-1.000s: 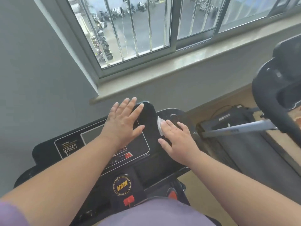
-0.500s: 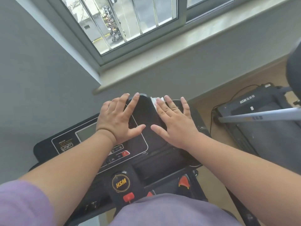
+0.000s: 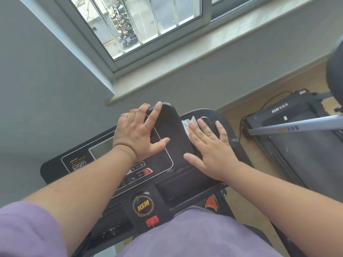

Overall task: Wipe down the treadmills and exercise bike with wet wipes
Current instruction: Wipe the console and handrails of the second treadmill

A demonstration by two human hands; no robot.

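The black treadmill console carries a white wet wipe near its far right corner, pressed flat under the right hand. The left hand lies spread on the display panel (fingers reaching its raised top edge). On the wooden floor to the right stands a second treadmill, its black cable trailing beside it.

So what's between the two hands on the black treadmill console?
In the head view, a raised black console hump separates the left hand from the right hand, which presses a white wet wipe.
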